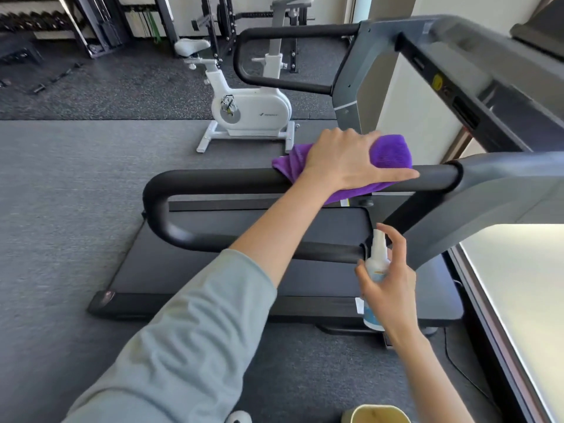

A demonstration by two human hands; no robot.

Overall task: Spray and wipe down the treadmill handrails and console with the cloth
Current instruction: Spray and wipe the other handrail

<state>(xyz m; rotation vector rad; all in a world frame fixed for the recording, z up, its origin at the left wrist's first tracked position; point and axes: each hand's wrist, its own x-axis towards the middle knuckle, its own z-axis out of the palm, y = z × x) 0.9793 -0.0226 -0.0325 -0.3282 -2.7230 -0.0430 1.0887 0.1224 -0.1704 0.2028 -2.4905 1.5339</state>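
A purple cloth (392, 151) is draped over the near black handrail (232, 180) of the treadmill. My left hand (345, 160) grips the cloth around the rail, thumb stretched along the bar. Lower down, my right hand (392, 288) holds a small white spray bottle (377, 264) upright, its nozzle just below the rail's lower bar, index finger arched over the top. The far handrail (293, 32) loops at the top centre. The grey console frame (476, 71) rises at the upper right. The treadmill belt (213, 239) lies beneath the rails.
A white exercise bike (250, 108) stands beyond the treadmill on the grey floor. Dark weight racks (103, 22) line the back wall. A bright window ledge (518, 288) runs along the right. A yellow cup rim (378, 415) shows at the bottom edge.
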